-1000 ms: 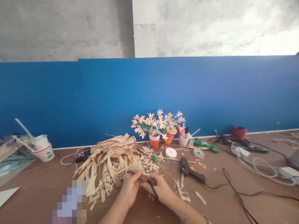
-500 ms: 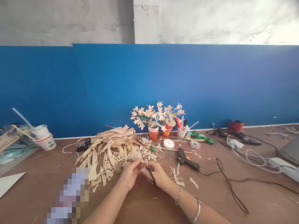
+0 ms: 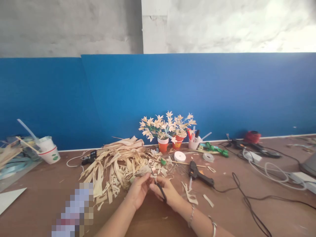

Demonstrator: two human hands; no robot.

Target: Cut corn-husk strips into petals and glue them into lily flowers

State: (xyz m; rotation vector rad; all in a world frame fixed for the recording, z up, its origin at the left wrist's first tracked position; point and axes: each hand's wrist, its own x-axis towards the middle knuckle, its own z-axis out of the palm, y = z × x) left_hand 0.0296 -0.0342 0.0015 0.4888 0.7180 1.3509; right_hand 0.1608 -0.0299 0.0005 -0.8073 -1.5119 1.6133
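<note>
My right hand (image 3: 166, 191) is closed on a pair of scissors (image 3: 161, 191) with dark handles. The thin blades point up and away from me, toward the husk pile. Close beside it, my left hand (image 3: 139, 192) pinches a pale piece of dried husk (image 3: 144, 170), partly covered by the fingers. Both hands nearly meet at the scissors, low over the table. Just past my left hand lies a large heap of dry, straw-coloured husks (image 3: 118, 161), with cut scraps along its near side.
Husk flowers (image 3: 158, 123) stand in red cups (image 3: 163, 145) at the back. A black glue gun (image 3: 200, 175) with its cord lies right of my hands, near a white roll (image 3: 180, 156) and a clear tape roll (image 3: 208, 157). A white cup (image 3: 51, 155) stands far left.
The whole view has shifted slightly, so things sit a little lower in it. My hands stay together with the scissors and the husk piece between them.
</note>
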